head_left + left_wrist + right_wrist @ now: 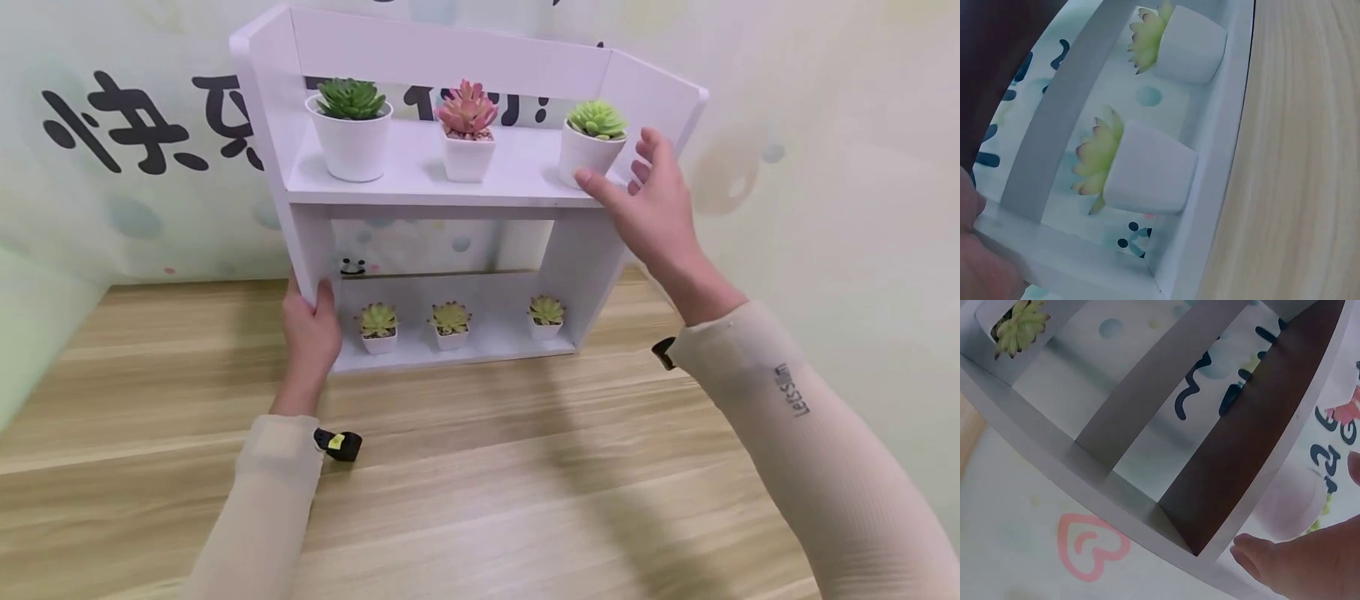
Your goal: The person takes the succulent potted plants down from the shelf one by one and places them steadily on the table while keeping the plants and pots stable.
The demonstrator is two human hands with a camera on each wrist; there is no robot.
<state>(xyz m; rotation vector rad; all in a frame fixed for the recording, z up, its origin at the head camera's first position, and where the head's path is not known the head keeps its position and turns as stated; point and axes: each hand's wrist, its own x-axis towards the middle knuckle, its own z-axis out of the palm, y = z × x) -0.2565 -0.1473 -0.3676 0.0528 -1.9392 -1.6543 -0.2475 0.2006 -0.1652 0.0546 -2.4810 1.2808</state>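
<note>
A white two-tier shelf (pixel 450 200) stands on the table. My left hand (pixel 311 329) grips its left side panel low down; part of that hand (pixel 988 262) shows at the panel in the left wrist view. On the upper tier's right is a round white pot (pixel 588 158) with a bright green succulent (pixel 597 119). Around this pot my right hand (pixel 656 204) is spread, thumb at its lower front, fingers apart from its right side; whether the thumb touches it I cannot tell. The right wrist view shows the pot (pixel 1291 503) beyond the shelf edge, near the hand (pixel 1310 559).
Also on the upper tier are a dark green plant in a round pot (pixel 351 146) and a pink one in a square pot (pixel 468 157). Below stand three small potted succulents (pixel 379 342) (pixel 452 337) (pixel 545 327). The wooden table (pixel 465 483) meets a patterned wall (pixel 810 167) behind.
</note>
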